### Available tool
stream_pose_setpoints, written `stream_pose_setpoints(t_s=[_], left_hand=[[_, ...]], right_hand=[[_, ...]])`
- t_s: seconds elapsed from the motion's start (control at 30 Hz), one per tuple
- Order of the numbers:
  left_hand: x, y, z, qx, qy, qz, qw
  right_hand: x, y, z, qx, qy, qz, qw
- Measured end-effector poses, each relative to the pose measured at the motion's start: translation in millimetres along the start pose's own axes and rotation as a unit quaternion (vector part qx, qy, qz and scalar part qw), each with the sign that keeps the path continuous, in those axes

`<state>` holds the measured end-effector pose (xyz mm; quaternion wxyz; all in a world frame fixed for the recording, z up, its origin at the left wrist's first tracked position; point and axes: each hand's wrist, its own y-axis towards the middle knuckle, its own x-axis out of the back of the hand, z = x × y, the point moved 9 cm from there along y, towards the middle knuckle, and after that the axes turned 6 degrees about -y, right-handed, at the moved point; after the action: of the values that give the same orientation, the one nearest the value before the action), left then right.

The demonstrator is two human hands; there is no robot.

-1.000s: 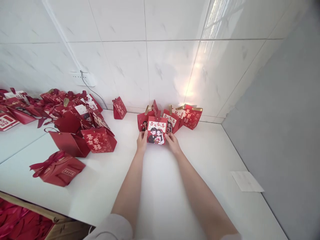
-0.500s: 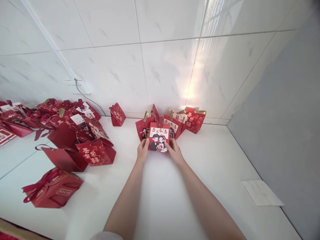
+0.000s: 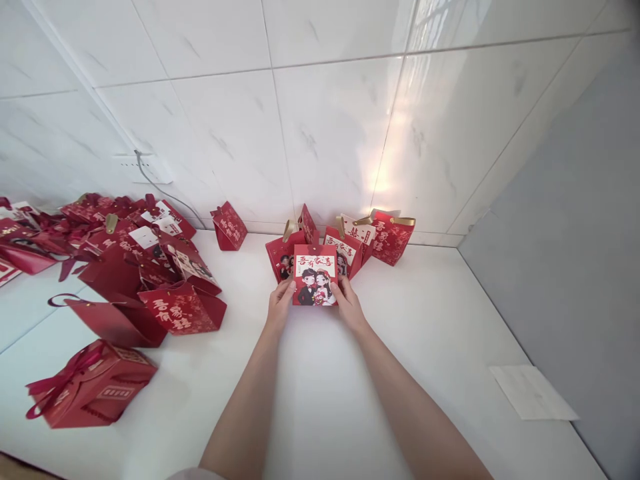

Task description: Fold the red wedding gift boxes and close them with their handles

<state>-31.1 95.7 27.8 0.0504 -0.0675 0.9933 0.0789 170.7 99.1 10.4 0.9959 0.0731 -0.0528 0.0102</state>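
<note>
A small red gift box with a cartoon couple on its front (image 3: 315, 277) stands on the white counter (image 3: 325, 400) near the tiled wall. My left hand (image 3: 279, 305) grips its left side and my right hand (image 3: 349, 303) grips its right side, fingers curled round the edges. Right behind it stands a cluster of similar red boxes with gold ribbon handles (image 3: 350, 243).
A heap of red gift bags and boxes (image 3: 130, 267) covers the counter's left part. A red box with a ribbon bow (image 3: 87, 387) lies at the front left. One small red bag (image 3: 229, 227) stands alone by the wall. A white paper sheet (image 3: 533, 392) lies at the right.
Both hands have kept hold of the couple box, which stays in front of the cluster. The camera has tilted, so everything sits slightly lower and further left in view.
</note>
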Motion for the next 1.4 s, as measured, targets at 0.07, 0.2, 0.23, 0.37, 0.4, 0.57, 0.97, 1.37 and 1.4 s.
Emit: stream_pose_setpoints(t_s=[0.07,0.2,0.23,0.37,0.4,0.57,0.97,1.37,1.4], left_hand=[[0.5,0.4,0.6,0.003,-0.012,0.003,1.000],[1.2,1.8,4.5,0.020,-0.020,0.007,1.000],[1.0,2.2,5.3,0.023,-0.023,0.009,0.999],[1.0,3.7,5.5,0.022,-0.033,0.009,0.999],[1.1,3.8,5.0,0.021,-0.035,0.007,0.999],[-0.7,2.0,1.9,0.032,-0.019,0.009,0.999],[0.0,0.1,6.7,0.036,-0.005,-0.002,0.999],[-11.0,-7.0,0.1,-0.008,0.007,0.004,1.000],[-14.9,-8.0,-2.2,-0.026,0.007,0.024,0.999]], right_hand=[[-0.7,-0.5,0.9,0.002,0.000,0.005,1.000],[-1.5,-1.7,3.2,0.003,-0.005,0.011,1.000],[-1.5,-1.8,3.4,0.002,-0.005,0.011,1.000],[-1.7,-1.3,3.3,-0.002,-0.004,0.010,1.000],[-1.5,-1.0,3.0,-0.003,-0.004,0.008,1.000],[-1.3,0.1,0.3,-0.014,0.001,0.003,1.000],[-0.9,-6.1,9.8,0.019,0.003,0.015,1.000],[-10.1,-18.6,32.3,0.145,-0.175,-0.024,0.973],[-8.1,-20.5,36.0,0.162,-0.192,-0.040,0.967]])
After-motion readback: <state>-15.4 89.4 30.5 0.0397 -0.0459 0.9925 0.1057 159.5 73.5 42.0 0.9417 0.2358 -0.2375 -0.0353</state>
